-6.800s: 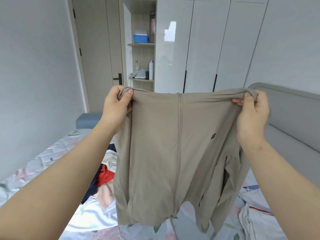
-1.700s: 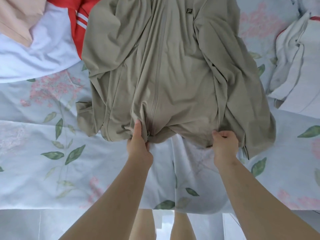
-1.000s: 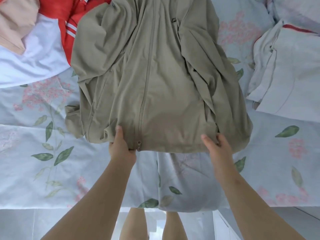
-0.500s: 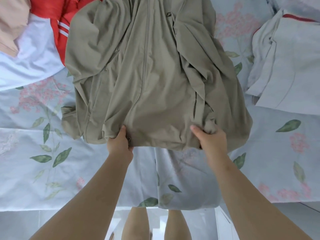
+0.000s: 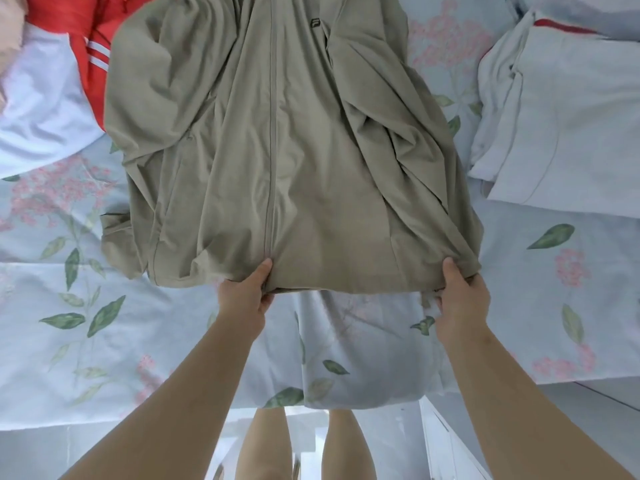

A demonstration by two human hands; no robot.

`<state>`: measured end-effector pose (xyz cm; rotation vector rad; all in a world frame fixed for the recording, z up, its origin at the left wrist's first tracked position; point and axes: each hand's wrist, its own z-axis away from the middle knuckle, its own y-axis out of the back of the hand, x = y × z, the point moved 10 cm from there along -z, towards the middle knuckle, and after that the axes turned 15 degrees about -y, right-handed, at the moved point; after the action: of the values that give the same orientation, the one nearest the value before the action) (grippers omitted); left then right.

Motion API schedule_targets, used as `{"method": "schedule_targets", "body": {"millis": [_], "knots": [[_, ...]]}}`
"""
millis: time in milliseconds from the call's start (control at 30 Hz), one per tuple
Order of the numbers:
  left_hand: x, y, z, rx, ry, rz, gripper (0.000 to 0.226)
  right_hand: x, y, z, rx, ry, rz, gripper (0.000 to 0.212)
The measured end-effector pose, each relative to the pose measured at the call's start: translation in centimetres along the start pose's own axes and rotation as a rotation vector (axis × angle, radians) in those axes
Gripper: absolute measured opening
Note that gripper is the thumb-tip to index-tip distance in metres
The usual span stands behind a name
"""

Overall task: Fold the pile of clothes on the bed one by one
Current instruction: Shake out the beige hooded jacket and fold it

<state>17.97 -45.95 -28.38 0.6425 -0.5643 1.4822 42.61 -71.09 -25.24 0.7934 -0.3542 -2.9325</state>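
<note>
beige jacket [image 5: 304,161], chest logo [image 5: 314,23], possibly "F"

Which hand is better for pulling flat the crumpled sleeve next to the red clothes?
The left hand, probably. It pinches the jacket hem by the zipper, nearer the sleeve; the right hand holds the far hem corner.

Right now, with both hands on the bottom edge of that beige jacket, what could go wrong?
The sleeves lie crumpled over the jacket, so folding now may trap creases. Its far corner overlaps the red garment, which might drag along. The left hand and right hand pinch only the hem, so a tug could bunch it.
</note>
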Motion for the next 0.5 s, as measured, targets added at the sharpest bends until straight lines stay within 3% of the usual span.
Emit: {"method": "schedule_targets", "body": {"millis": [67, 133, 200, 233, 300, 400, 500], "knots": [[0.5, 0.1, -0.1, -0.015, -0.016, -0.029, 0.051, 0.4, -0.1, 0.3, -0.065, -0.090, -0.157, 0.005], [0.1, -1.2, 1.0, -0.088, 0.044, 0.014, 0.038, 0.8, -0.9, 0.7, -0.158, -0.165, -0.325, 0.004], [-0.2, -2.6, 1.9, -0.166, 0.090, 0.065, 0.033, 0.1, -2.0, 0.7, -0.220, -0.149, -0.354, 0.017], [-0.1, -2.9, 2.0, -0.181, 0.084, 0.078, 0.033, -0.7, -2.3, 0.7, -0.195, -0.097, -0.253, 0.032], [0.4, -2.3, 1.6, -0.130, 0.033, 0.055, 0.033, -2.4, -1.5, 0.8, 0.008, 0.055, 0.096, 0.054], [1.3, -0.5, 1.0, -0.010, -0.016, -0.003, 0.040, -4.9, 0.3, 1.2, 0.326, 0.224, 0.378, 0.047], [1.5, -1.0, 1.2, -0.014, 0.002, 0.011, 0.036, -6.6, -1.4, 0.0, 0.287, 0.312, 0.498, 0.053]]}}
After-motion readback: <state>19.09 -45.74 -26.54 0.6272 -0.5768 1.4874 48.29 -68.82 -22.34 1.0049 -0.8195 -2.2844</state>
